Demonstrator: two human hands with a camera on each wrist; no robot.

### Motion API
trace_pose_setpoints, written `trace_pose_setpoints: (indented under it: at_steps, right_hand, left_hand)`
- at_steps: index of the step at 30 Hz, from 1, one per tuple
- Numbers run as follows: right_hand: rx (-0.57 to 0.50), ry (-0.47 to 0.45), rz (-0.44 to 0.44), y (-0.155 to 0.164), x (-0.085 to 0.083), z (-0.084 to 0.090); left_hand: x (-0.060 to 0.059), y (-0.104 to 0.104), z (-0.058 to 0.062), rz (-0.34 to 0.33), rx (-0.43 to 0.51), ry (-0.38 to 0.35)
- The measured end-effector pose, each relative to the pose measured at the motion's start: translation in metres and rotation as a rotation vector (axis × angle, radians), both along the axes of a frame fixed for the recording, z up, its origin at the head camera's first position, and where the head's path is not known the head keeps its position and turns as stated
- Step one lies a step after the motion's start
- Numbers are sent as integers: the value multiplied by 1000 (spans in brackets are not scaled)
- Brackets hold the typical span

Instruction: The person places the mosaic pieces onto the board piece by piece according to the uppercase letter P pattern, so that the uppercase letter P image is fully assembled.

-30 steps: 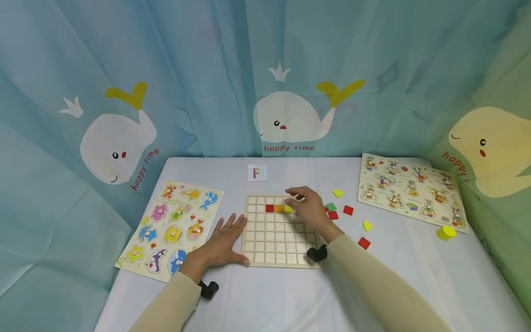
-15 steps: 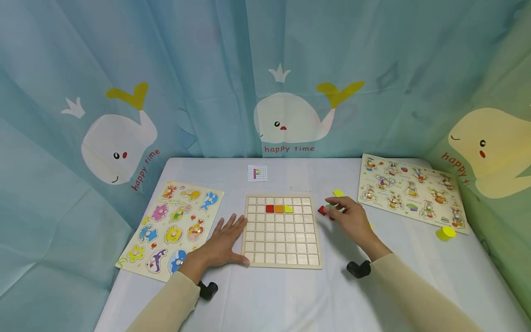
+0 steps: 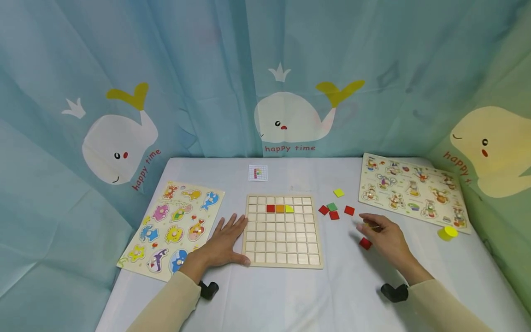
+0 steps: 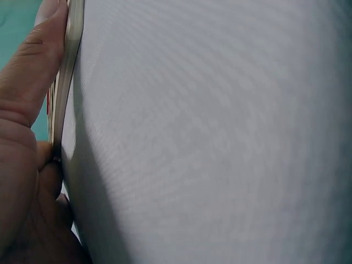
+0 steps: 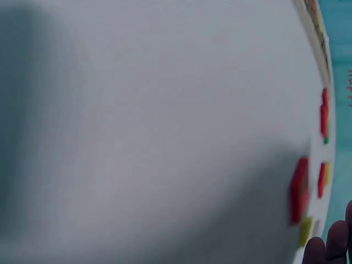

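Note:
A wooden grid board (image 3: 282,237) lies in the middle of the table. In one row sit a red square tile (image 3: 270,208), an orange tile (image 3: 280,209) and a yellow quarter-round tile (image 3: 289,209). My left hand (image 3: 221,244) rests at the board's left edge, fingers spread; its thumb (image 4: 38,66) lies along the rim. To the right of the board, my right hand (image 3: 386,237) hovers over another yellow tile (image 5: 306,231), mostly hidden by the fingers in the head view. These fingers look apart from the tile. A red tile (image 3: 365,243) lies beside that hand.
Nearer the board lie a green tile (image 3: 332,207), several red tiles (image 3: 334,215) and a yellow tile (image 3: 339,192). A patterned card (image 3: 258,173) is behind the board. Picture puzzles stand left (image 3: 166,230) and right (image 3: 415,189), with a yellow cylinder (image 3: 447,233).
My right hand has left the board, passed over the red and green tiles, and moved right and nearer. The yellow quarter-round tile stays on the board. My left hand has not moved.

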State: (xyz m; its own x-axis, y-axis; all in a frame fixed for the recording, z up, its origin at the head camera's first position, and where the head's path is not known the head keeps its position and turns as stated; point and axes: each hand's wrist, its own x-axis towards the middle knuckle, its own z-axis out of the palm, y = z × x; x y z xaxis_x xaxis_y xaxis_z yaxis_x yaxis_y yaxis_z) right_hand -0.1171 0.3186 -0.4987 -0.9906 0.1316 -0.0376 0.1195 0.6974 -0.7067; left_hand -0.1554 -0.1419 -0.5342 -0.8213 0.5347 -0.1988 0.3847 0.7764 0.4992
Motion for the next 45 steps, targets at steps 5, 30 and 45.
trace_pose_setpoints:
  at_steps: [5, 30, 45]
  right_hand:
    - [43, -52, 17, 13, 14, -8]
    - [91, -52, 135, 19, 27, -23]
    - [121, -75, 116, 27, 21, -26]
  left_hand:
    - [-1, 0, -1, 0, -1, -7]
    - [-1, 0, 0, 8, -5, -5]
    - [-1, 0, -4, -2, -13, 13]
